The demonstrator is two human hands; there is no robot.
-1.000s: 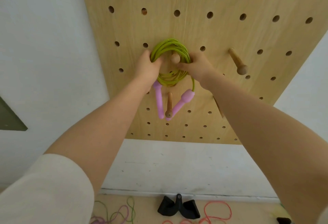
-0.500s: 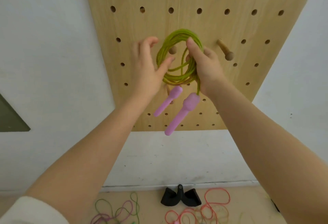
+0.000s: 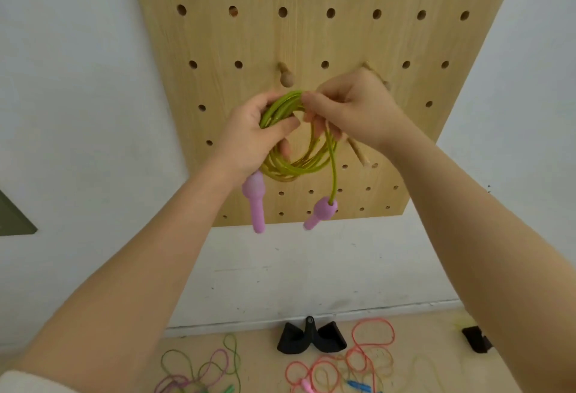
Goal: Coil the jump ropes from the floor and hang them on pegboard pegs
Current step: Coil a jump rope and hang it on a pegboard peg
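Head view, left to right: left hand [image 3: 249, 137] gripping green jump rope coil [image 3: 296, 134], fingers curled round the strands; right hand [image 3: 352, 109] pinching its top, just below empty peg [image 3: 286, 76]. Soft, light, springy, likely to unwind; best held at the bunched top. Pink handles [image 3: 257, 202] pointing down.

My right hand [image 3: 352, 109] is covering most of one wooden peg [image 3: 372, 70]. The frame's bottom edge is cutting off the red rope [image 3: 367, 358] and the purple-green rope [image 3: 199, 371] lying on the floor.
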